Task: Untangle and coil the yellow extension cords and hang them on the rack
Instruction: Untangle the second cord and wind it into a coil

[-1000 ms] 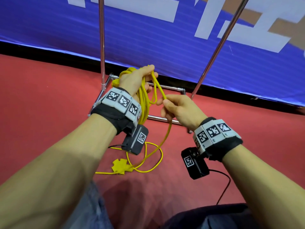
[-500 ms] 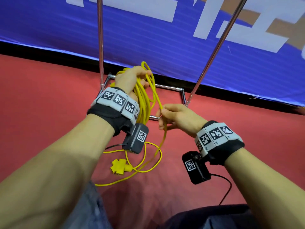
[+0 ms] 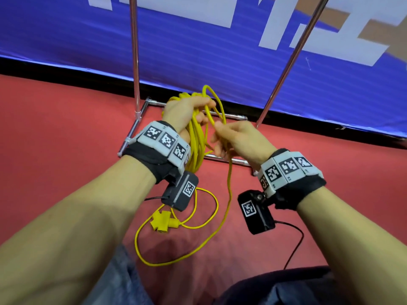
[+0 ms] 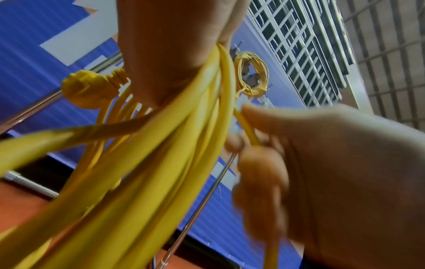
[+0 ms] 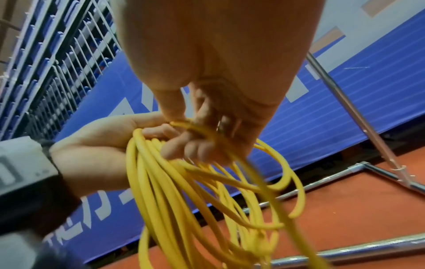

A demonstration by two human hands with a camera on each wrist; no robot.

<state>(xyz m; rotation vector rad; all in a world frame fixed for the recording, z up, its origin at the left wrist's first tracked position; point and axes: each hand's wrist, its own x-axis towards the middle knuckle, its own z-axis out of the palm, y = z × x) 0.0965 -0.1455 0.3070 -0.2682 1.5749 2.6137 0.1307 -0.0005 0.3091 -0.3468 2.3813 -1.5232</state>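
Head view: left hand [image 3: 185,111] grips yellow extension cord coil [image 3: 196,142] above the rack base [image 3: 222,159], right hand [image 3: 237,139] beside it pinching the loose strand, socket end [image 3: 160,221] on the floor below; left wrist view: hung coil [image 4: 253,72] behind; right wrist view: coil hangs under both hands.

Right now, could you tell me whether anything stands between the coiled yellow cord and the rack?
Nothing visible does: the left hand holds the coil in front of the rack. Its tail lies uncoiled on the floor.
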